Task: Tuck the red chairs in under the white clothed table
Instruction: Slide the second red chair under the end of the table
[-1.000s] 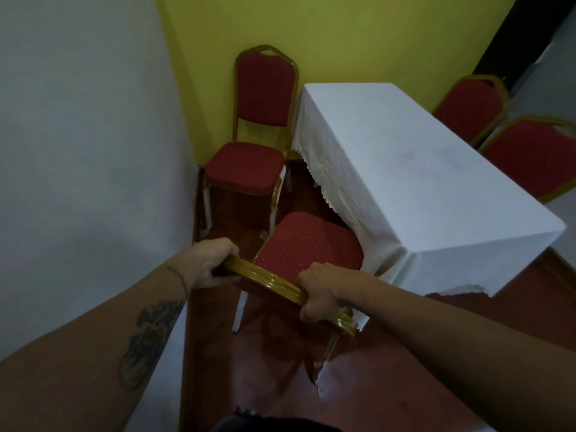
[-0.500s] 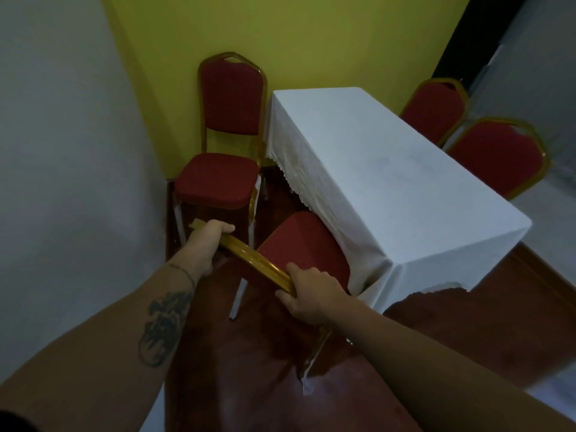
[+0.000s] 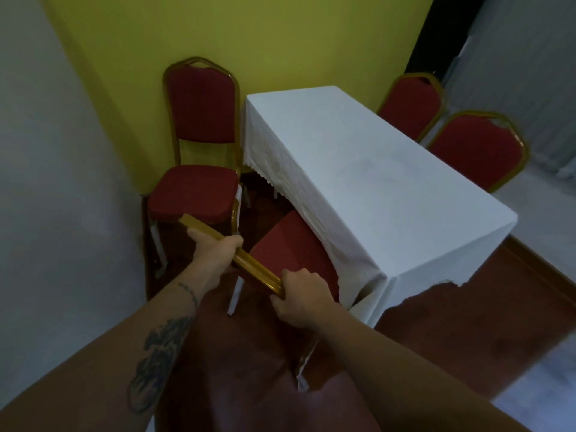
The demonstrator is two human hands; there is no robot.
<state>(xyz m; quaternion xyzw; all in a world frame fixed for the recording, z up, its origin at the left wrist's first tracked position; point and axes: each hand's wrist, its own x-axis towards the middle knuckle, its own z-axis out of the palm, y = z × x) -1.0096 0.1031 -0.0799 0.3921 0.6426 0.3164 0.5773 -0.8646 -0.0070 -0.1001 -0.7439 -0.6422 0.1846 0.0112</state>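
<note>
Both my hands grip the gold top rail of the nearest red chair. My left hand holds the rail's left part, my right hand its right end. The red seat points at the white clothed table, and its far right corner is hidden under the hanging cloth. A second red chair stands by the yellow wall at the table's far left corner, fully outside the table. Two more red chairs stand along the table's right side, seats hidden.
A grey-white wall runs close on the left, the yellow wall behind. The floor is dark red-brown. The second chair's seat nearly touches the held chair's rail. A dark doorway shows at the top right.
The held chair has slid further toward the table, its seat corner now under the cloth. My hands have moved forward with the rail, and my view has shifted to the left.
</note>
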